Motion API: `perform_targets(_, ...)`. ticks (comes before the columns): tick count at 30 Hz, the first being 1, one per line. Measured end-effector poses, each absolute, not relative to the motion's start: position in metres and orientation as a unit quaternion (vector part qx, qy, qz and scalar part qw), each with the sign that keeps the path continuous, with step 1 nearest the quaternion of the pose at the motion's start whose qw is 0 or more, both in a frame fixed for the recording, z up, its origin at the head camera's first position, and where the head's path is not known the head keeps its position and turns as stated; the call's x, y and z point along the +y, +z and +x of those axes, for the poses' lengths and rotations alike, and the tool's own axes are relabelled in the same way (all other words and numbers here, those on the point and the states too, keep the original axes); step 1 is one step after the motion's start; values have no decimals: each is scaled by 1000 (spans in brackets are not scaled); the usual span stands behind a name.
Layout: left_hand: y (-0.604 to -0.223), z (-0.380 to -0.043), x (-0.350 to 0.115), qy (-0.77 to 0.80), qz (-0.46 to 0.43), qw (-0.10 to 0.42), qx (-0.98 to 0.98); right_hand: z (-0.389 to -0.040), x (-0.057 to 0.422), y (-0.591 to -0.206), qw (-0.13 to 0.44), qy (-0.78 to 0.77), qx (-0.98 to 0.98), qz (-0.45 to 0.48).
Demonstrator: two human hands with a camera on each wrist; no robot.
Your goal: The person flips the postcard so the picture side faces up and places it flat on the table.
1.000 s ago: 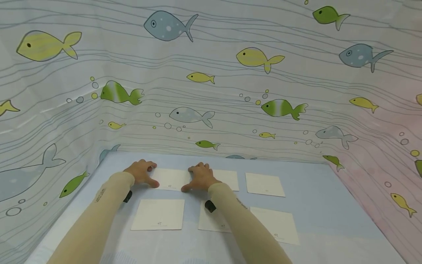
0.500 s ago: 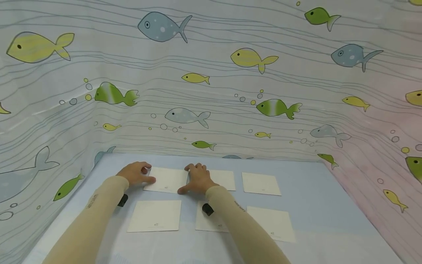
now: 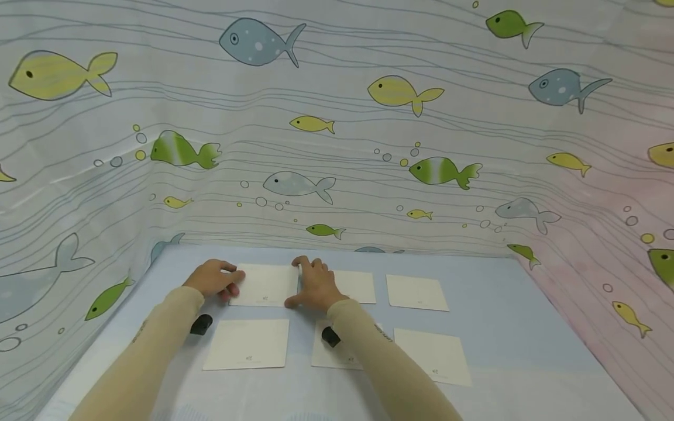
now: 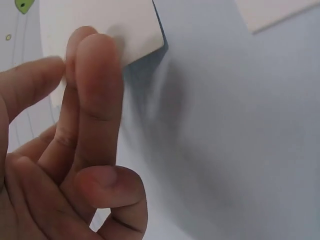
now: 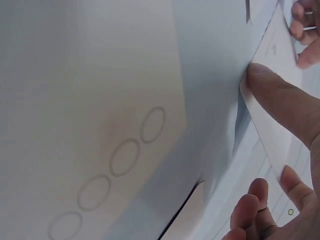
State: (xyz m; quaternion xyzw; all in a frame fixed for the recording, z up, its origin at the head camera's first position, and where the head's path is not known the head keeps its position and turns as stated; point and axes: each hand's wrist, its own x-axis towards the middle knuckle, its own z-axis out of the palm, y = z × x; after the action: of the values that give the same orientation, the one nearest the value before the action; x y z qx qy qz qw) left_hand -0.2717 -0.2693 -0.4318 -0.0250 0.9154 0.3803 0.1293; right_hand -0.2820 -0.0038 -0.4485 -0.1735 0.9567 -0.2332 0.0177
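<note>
In the head view, a white card [image 3: 265, 285] with a small print lies at the back left, between both hands. The right hand [image 3: 316, 286] grips its right end, thumb at the near corner and a finger at the far corner. In the right wrist view the right thumb [image 5: 280, 97] presses one corner of this card. The left hand [image 3: 213, 279] is at its left edge. The left wrist view shows the left fingers [image 4: 97, 95] in front of the card edge, thumb tip close to them; whether they pinch it is hidden. A shadow lies beneath that edge.
Two more white cards stand in the back row: one partly behind the right hand [image 3: 360, 286], one farther right [image 3: 417, 292]. The front row has a left card [image 3: 244, 345], a middle card [image 3: 337, 354] partly under the right sleeve and a right card [image 3: 434, 354]. A fish-printed curtain [image 3: 337, 152] surrounds the pale-blue table.
The view has shifted slightly. The left hand's thumb and fingers, earlier spread at the card's left edge, have drawn together there. The right hand keeps its hold at the right end.
</note>
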Motion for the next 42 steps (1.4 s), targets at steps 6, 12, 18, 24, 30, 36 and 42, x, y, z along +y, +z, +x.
perform_targets(6, -430, -273, -268, 413, -25, 117, 903, -283, 2, -442, 15, -271, 948, -164)
perform_targets(12, -429, -269, -269, 419, -29, 93, 903, -282, 10, -434, 70, -402, 904, -131)
perform_targets(18, -427, -263, -268, 430, -36, 74, 899, -282, 13, -430, 130, -501, 850, -98)
perform_targets(24, -424, -259, -264, 436, -36, 67, 897, -282, 13, -432, 137, -534, 830, -82)
perform_targets(30, -425, -258, -262, 427, -36, 61, 902, -281, 13, -434, 132, -543, 827, -65)
perform_targets(36, -427, -257, -263, 419, -44, 50, 905, -279, 12, -437, 123, -546, 826, -65)
perform_targets(42, -429, -254, -264, 418, -55, 42, 906, -276, 10, -439, 119, -543, 828, -72)
